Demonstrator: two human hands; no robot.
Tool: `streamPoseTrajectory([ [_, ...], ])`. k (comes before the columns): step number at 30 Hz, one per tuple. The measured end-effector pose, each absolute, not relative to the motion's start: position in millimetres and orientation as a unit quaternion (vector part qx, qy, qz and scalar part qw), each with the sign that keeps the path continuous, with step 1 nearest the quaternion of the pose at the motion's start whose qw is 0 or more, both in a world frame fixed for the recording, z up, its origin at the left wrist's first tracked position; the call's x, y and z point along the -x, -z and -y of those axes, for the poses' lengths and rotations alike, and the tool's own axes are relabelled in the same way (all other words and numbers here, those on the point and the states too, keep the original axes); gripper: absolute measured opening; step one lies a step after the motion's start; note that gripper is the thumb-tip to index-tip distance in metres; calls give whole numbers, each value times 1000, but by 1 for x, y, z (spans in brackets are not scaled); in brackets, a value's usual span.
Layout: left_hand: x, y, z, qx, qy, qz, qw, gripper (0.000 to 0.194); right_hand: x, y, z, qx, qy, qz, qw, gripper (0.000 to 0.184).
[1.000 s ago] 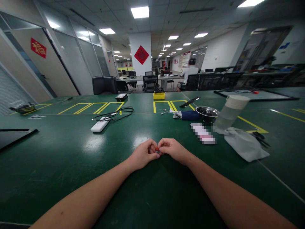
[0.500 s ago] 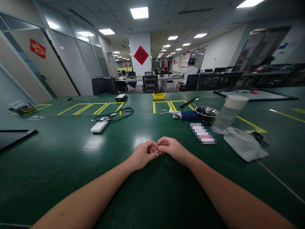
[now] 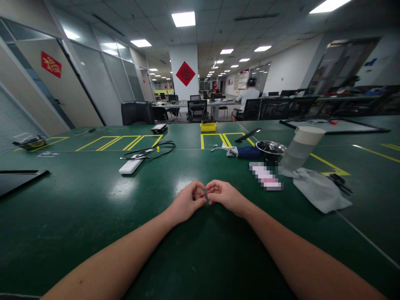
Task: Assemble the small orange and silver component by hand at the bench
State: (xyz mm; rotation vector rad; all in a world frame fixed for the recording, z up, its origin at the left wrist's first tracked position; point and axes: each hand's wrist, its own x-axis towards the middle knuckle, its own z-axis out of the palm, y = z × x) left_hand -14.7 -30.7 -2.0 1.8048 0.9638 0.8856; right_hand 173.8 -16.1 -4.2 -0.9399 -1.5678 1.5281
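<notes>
My left hand (image 3: 189,203) and my right hand (image 3: 224,196) meet over the green table (image 3: 200,258), fingertips almost touching. Between them is a tiny reddish-orange and metallic piece (image 3: 205,195), too small and too covered by fingers to name. The left thumb and fingers close on it from the left. My right thumb and forefinger pinch at its other side, with the remaining fingers curled. Both forearms reach in from the bottom corners of the view.
Left of my hands lies a white power bank (image 3: 131,165) with a black cable (image 3: 162,149). To the right are a blurred pink-white item (image 3: 266,176), a steel bowl (image 3: 271,151), a translucent bottle (image 3: 300,148) and a pale pouch (image 3: 320,192). A yellow box (image 3: 208,127) stands farther back. A person (image 3: 249,95) sits beyond.
The left fingers have lifted and spread a little, and the small piece between the hands has turned, showing less of its metallic side. Both hands stay in the same place.
</notes>
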Motion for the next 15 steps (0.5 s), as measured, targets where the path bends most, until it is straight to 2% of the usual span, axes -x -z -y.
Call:
streamPoseTrajectory([
  [5, 16, 6, 27, -740, -348, -397, 416, 14, -174, 8, 15, 374, -561, 635, 377, 23],
  [15, 16, -2, 30, -729, -352, -427, 402, 19, -172, 4, 17, 383, -564, 617, 393, 16],
])
